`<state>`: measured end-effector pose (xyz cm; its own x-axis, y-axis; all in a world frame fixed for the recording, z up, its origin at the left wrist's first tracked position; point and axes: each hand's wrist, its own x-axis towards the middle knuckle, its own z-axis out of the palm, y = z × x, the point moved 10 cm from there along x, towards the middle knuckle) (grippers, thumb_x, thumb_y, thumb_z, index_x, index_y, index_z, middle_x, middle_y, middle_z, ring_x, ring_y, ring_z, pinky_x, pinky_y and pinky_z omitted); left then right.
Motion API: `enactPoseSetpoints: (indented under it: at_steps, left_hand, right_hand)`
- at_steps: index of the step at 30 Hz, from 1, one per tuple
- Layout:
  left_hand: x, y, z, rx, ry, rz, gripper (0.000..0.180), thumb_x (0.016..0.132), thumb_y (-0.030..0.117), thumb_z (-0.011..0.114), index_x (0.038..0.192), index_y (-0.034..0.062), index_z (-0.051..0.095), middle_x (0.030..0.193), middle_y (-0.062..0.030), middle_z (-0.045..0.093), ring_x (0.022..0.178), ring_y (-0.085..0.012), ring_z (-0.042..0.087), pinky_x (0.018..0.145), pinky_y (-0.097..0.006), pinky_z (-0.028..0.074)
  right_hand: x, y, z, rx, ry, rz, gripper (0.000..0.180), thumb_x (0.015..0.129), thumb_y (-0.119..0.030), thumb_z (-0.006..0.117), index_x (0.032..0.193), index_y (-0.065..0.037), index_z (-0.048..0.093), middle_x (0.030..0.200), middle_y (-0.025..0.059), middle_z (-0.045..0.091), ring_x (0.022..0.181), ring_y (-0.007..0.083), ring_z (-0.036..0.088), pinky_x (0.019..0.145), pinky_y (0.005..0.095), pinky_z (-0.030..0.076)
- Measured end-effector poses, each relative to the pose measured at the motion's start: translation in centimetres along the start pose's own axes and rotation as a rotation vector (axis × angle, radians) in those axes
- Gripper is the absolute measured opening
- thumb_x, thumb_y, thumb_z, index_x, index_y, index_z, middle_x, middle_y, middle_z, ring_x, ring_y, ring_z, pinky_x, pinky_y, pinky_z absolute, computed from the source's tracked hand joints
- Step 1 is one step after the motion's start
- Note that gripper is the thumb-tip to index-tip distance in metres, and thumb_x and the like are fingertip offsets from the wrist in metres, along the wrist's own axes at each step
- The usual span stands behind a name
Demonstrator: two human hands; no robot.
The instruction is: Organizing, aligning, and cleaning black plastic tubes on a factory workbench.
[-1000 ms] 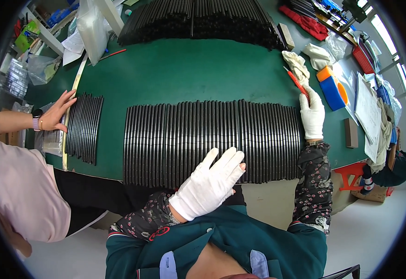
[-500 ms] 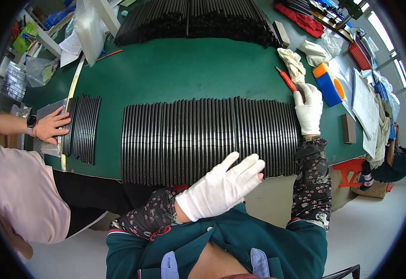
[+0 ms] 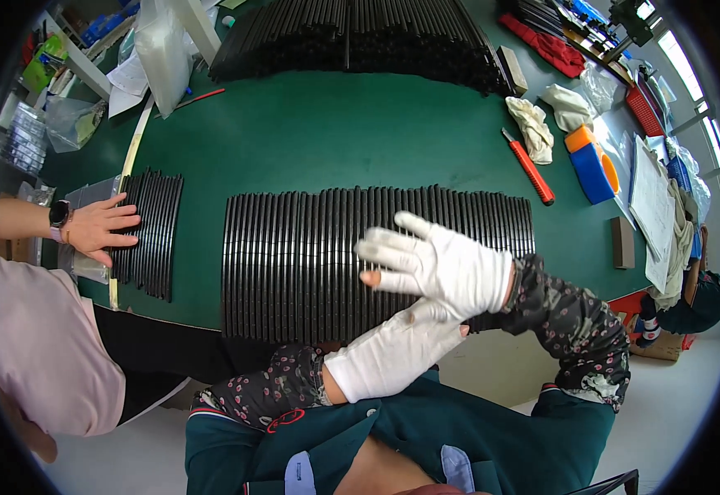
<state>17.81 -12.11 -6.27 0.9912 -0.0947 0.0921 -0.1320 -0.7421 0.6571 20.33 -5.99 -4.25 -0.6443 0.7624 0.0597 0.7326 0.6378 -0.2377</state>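
Note:
A row of black rods (image 3: 294, 256) lies side by side on the green table in front of me. My right hand (image 3: 447, 264), in a white glove with one bare fingertip showing, is raised over the row's near right part with its fingers apart. Below it is my left hand (image 3: 393, 355), also white-gloved, at the row's near edge. The right palm overlaps the left fingers and partly hides them; the left hand looks flat. Neither hand holds anything that I can see. Right of the rods lies a red utility knife (image 3: 531, 173).
At left, a co-worker's bare hand (image 3: 100, 227) rests beside a smaller group of black rods (image 3: 155, 235). A large rod pile (image 3: 360, 41) lies at the back. Rightward are a cloth glove (image 3: 531, 128), a blue-orange tape dispenser (image 3: 592, 169) and a dark block (image 3: 622, 243).
My right hand has left the knife's handle end and swung inward over the rods to my left hand. The knife stays on the table. The co-worker's hand has shifted slightly right.

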Motion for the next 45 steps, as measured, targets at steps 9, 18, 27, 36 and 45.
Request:
enactPoseSetpoints:
  at_steps: [9,18,27,36,45]
  left_hand:
    - [0.2,1.9,-1.0,0.34,0.111,0.172,0.04,0.088,0.014,0.05,0.126,0.0008,0.054,0.136,-0.0158,0.047,0.128,-0.0288,0.044,0.104,-0.037,0.038]
    - [-0.6,-3.2,3.6,-0.765,0.113,-0.146,0.043,0.096,0.014,0.045,0.138,0.0047,0.044,0.14,-0.0129,0.046,0.125,-0.0272,0.049,0.098,-0.037,0.045]
    - [0.3,1.1,-0.8,0.215,0.166,0.145,0.04,0.089,0.015,0.05,0.126,0.0013,0.053,0.137,-0.0151,0.046,0.123,-0.0323,0.046,0.099,-0.033,0.044]
    - [0.7,0.3,-1.5,-0.287,0.164,0.046,0.04,0.092,0.016,0.045,0.129,0.0002,0.051,0.133,-0.0173,0.05,0.125,-0.0339,0.047,0.109,-0.038,0.035]
    - [0.3,1.5,-2.4,0.017,0.244,0.153,0.038,0.09,0.015,0.05,0.125,-0.001,0.053,0.131,-0.0143,0.053,0.127,-0.0288,0.047,0.106,-0.038,0.039]
  right_hand:
    - [0.5,8.6,-1.5,-0.23,0.191,0.414,0.073,0.089,-0.051,0.047,0.14,0.0,0.036,0.145,0.024,0.035,0.138,0.0382,0.029,0.113,0.0522,0.021]
    - [2.8,-3.7,0.9,0.304,0.026,-0.192,0.062,0.09,-0.045,0.047,0.141,-0.01,0.041,0.15,0.0157,0.033,0.142,0.029,0.027,0.117,0.0463,0.016]
    - [3.8,8.0,-0.6,-0.171,0.111,0.375,0.074,0.093,-0.055,0.037,0.146,-0.004,0.029,0.149,0.0257,0.028,0.141,0.0386,0.025,0.114,0.0524,0.019]
    - [6.7,-4.5,2.7,0.246,-0.178,-0.201,0.065,0.093,-0.05,0.044,0.147,-0.016,0.035,0.156,0.0131,0.024,0.145,0.0257,0.021,0.118,0.0478,0.008]
    - [7.2,2.2,0.6,-0.042,0.09,0.145,0.076,0.09,-0.056,0.04,0.142,-0.001,0.035,0.147,0.0253,0.032,0.139,0.0385,0.028,0.114,0.0509,0.019]
